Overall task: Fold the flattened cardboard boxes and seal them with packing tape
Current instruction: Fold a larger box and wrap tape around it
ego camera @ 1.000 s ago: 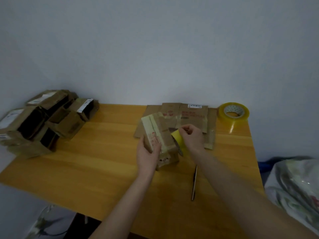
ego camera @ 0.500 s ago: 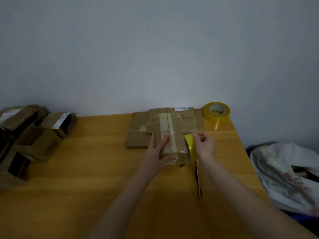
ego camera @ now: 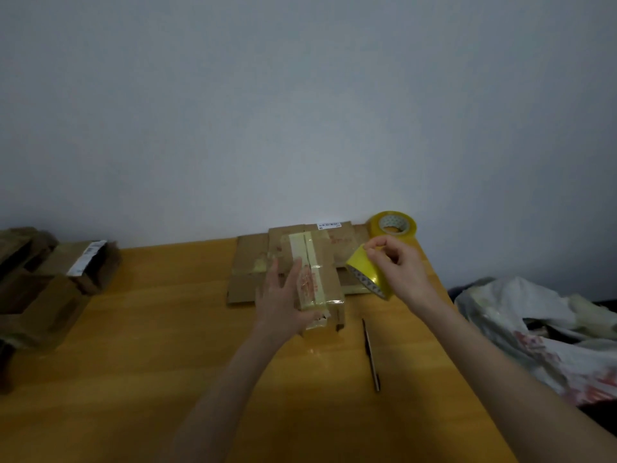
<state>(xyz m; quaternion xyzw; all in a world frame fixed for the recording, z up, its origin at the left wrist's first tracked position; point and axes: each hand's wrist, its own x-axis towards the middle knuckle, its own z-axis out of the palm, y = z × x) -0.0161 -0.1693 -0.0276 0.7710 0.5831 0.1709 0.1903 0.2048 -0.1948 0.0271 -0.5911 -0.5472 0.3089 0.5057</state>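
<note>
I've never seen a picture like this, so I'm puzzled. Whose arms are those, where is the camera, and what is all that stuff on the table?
There is no machine here: those are a person's two arms. The camera sits on their head and looks down, so you see what they see. The left hand lies flat on a small taped cardboard box. The right hand pinches a yellow tape roll with its fingers. On the wooden table lie flat cardboard pieces, a second tape roll by the wall, a thin dark pen, and folded boxes piled at the left. A crumpled plastic bag sits off to the right.
</note>
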